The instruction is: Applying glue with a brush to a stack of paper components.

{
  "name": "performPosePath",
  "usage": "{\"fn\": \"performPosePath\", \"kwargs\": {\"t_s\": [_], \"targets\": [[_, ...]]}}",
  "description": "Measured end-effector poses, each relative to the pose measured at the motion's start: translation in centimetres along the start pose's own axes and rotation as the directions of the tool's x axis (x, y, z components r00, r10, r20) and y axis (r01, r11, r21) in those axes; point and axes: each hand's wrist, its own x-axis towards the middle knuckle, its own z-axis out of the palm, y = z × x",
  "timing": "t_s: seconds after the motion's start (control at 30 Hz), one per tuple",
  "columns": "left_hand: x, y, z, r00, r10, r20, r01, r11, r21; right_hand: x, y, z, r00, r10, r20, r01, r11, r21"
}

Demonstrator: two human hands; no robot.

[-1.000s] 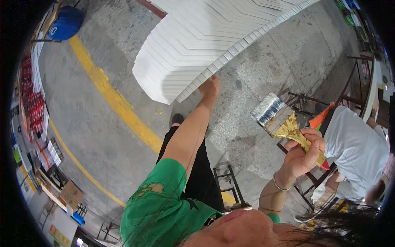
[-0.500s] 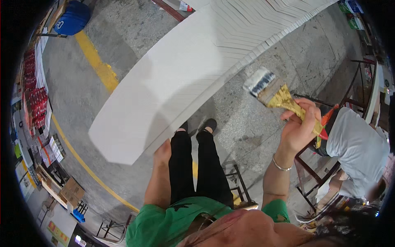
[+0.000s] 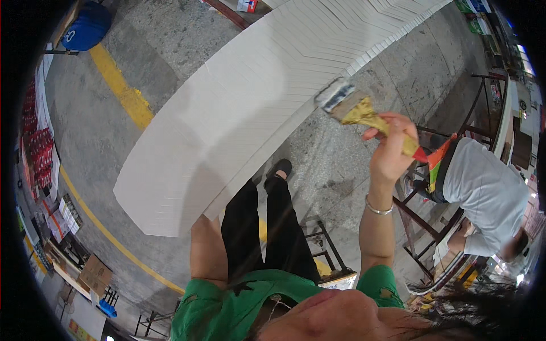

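Note:
My right hand (image 3: 393, 149) is closed around the handle of a wide paintbrush (image 3: 364, 115). The handle is yellow with a red end, and the bristles are coated with something white. In this view the bristle tip overlaps the right-hand long edge of a big layered stack of white sheets (image 3: 187, 133); whether it touches is unclear. The sheets are staggered like a fan, and their edges show as many thin lines. At the stack's near end is my left hand (image 3: 207, 226), its fingers hidden under the sheets.
A person in a white shirt (image 3: 483, 182) bends over at the right, beside dark red metal frames (image 3: 421, 221). Behind my legs is a small metal-legged stool (image 3: 339, 281). A blue round object (image 3: 86, 26) is at the far left, near a yellow floor line (image 3: 116, 79). Cardboard boxes (image 3: 95, 274) stand lower left.
The paintbrush in my right hand has swung left, up to the stack's edge. My left hand and the stack's near end have shifted a little left and nearer to me.

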Motion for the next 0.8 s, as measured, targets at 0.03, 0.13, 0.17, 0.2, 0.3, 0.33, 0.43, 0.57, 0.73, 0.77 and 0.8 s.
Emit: {"fn": "performPosePath", "kwargs": {"t_s": [0.03,0.13,0.17,0.2,0.3,0.33,0.43,0.57,0.73,0.77,0.8], "targets": [[-0.1,0.3,0.7,1.0,0.006,-0.005,-0.006,1.0,0.01,-0.7,0.0,-0.1,0.995,-0.017,0.098,0.02,0.999,-0.029],[-0.5,0.5,1.3,1.0,0.022,-0.013,-0.021,0.999,0.049,-1.0,-0.9,-0.2,0.992,-0.038,0.122,0.035,0.999,0.024],[-0.6,0.6,1.4,1.0,0.027,-0.016,-0.026,0.998,0.062,-0.8,-1.3,-0.2,0.995,-0.043,0.091,0.038,0.998,0.056],[-0.7,0.6,1.4,0.999,0.032,-0.018,-0.031,0.997,0.075,-0.4,-1.3,0.3,1.0,0.002,-0.017,-0.001,0.999,0.044],[-0.8,0.2,1.0,0.999,0.044,-0.026,-0.041,0.993,0.112,-1.7,-1.0,0.6,0.992,0.016,0.126,-0.008,0.998,-0.062],[0.2,0.6,0.3,0.998,0.048,-0.027,-0.045,0.991,0.126,-1.9,-0.9,0.7,0.98,0.029,0.197,-0.007,0.994,-0.112],[0.2,0.8,0.8,0.997,0.07,-0.028,-0.065,0.985,0.163,-1.8,-1.4,-0.1,0.991,-0.014,0.132,0.005,0.997,0.071],[-0.7,0.8,0.1,0.995,0.092,-0.04,-0.082,0.974,0.211,-1.1,-0.8,1.1,0.999,0.036,0.027,-0.033,0.994,-0.106],[-1.8,1.4,2.0,0.992,0.12,-0.045,-0.104,0.957,0.271,-1.5,-1.9,0.1,0.994,0.016,0.111,-0.029,0.992,0.12],[-1.9,1.5,2.2,0.991,0.126,-0.047,-0.107,0.953,0.283,-1.0,-1.6,0.4,0.994,0.017,0.11,-0.03,0.992,0.119],[-1.9,1.6,2.3,0.99,0.13,-0.05,-0.11,0.949,0.294,-0.5,-1.3,1.0,0.996,0.06,0.062,-0.061,0.998,0.023]]}}
